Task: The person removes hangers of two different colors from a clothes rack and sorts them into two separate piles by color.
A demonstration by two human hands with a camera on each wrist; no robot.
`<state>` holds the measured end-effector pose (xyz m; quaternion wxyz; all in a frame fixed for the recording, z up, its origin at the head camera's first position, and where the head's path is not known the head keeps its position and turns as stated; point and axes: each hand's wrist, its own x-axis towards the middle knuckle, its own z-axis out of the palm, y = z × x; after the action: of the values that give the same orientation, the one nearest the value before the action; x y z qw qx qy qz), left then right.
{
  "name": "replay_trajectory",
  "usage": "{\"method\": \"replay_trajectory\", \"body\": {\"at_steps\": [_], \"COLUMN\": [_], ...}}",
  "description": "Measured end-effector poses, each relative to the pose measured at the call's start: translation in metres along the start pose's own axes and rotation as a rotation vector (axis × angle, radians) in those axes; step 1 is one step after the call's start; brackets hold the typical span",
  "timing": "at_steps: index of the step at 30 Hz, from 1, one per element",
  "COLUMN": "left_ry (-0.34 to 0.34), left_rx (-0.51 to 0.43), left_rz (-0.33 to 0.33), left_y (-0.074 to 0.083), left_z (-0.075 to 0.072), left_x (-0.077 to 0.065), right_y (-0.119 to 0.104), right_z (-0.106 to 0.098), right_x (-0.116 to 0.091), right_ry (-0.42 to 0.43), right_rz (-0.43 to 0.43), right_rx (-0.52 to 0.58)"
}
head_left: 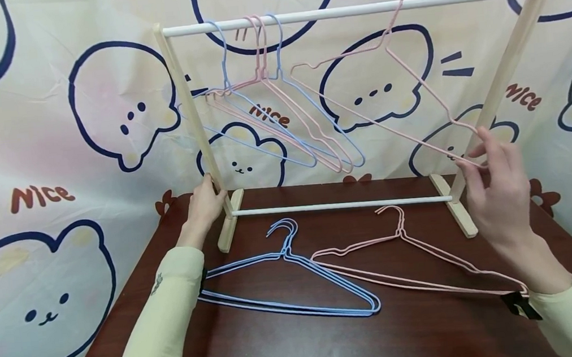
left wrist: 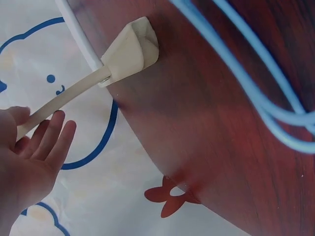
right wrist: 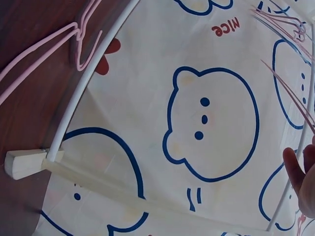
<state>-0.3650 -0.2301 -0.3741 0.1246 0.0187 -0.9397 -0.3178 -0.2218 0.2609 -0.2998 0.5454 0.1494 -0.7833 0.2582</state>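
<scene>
My left hand (head_left: 204,208) grips the left wooden post (head_left: 188,107) of a hanger rack, low down; the left wrist view shows its fingers curled about the post. My right hand (head_left: 502,199) pinches a pink wire hanger (head_left: 387,39) at its right corner between thumb and fingers. That hanger is tilted, its hook above the white top rod (head_left: 328,13) and its neck crossing in front of the rod. From the rod's left half hang a blue hanger (head_left: 225,70), two pink hangers (head_left: 258,62) and another blue hanger (head_left: 278,60).
Several blue hangers (head_left: 286,252) lie stacked on the dark brown table (head_left: 301,353), with pink hangers (head_left: 401,231) to their right. A white lower rod (head_left: 339,205) joins the rack's feet. Behind hangs a bear-patterned cloth (head_left: 126,102).
</scene>
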Motion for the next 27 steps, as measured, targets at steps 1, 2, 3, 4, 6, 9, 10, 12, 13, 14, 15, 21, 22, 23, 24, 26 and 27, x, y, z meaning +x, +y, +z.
{"method": "replay_trajectory", "body": {"at_steps": [1, 2, 3, 4, 6, 9, 10, 12, 13, 14, 15, 21, 22, 23, 24, 26, 27], "left_ry": [0.007, 0.010, 0.015, 0.018, 0.018, 0.018, 0.017, 0.016, 0.018, 0.019, 0.021, 0.025, 0.024, 0.024, 0.024, 0.025, 0.026], "left_rx": [0.006, 0.005, 0.009, 0.008, 0.004, 0.001, 0.001, 0.005, 0.008, 0.009, 0.011, 0.006, 0.006, 0.006, 0.006, 0.002, 0.000], "left_rz": [0.012, 0.021, 0.025, 0.025, 0.016, -0.002, -0.006, -0.010, -0.010, -0.010, -0.011, -0.020, -0.020, -0.020, -0.020, -0.018, -0.019], "left_y": [0.001, 0.002, 0.003, 0.004, 0.005, 0.007, 0.007, 0.007, 0.007, 0.008, 0.008, 0.009, 0.009, 0.009, 0.009, 0.008, 0.008], "left_z": [-0.001, -0.002, -0.002, -0.002, -0.001, -0.001, -0.001, -0.001, 0.000, 0.000, 0.000, 0.001, 0.001, 0.001, 0.001, 0.001, 0.001], "left_x": [0.001, 0.001, 0.001, 0.001, 0.001, 0.001, 0.000, 0.000, -0.001, -0.001, -0.001, -0.002, -0.002, -0.002, -0.002, -0.002, -0.002], "right_y": [0.000, 0.000, 0.000, 0.001, 0.001, 0.004, 0.005, 0.008, 0.010, 0.011, 0.013, 0.020, 0.020, 0.020, 0.020, 0.020, 0.021], "right_z": [-0.003, -0.006, -0.009, -0.012, -0.017, -0.025, -0.027, -0.032, -0.035, -0.038, -0.041, -0.057, -0.060, -0.062, -0.065, -0.069, -0.072], "right_x": [-0.001, -0.003, -0.005, -0.006, -0.011, -0.018, -0.021, -0.025, -0.027, -0.029, -0.032, -0.046, -0.049, -0.051, -0.053, -0.056, -0.058], "right_ry": [-0.003, -0.003, 0.000, -0.001, -0.003, 0.008, 0.007, 0.012, 0.003, -0.005, -0.016, -0.075, -0.083, -0.090, -0.097, -0.111, -0.118], "right_rz": [0.000, 0.000, 0.001, 0.001, 0.002, 0.003, 0.002, -0.001, -0.003, -0.003, -0.007, -0.018, -0.009, 0.000, 0.009, 0.027, 0.030], "right_rx": [-0.010, -0.016, -0.020, -0.024, -0.027, -0.019, -0.019, -0.014, -0.016, -0.021, -0.029, -0.053, -0.054, -0.054, -0.050, -0.044, -0.041]}}
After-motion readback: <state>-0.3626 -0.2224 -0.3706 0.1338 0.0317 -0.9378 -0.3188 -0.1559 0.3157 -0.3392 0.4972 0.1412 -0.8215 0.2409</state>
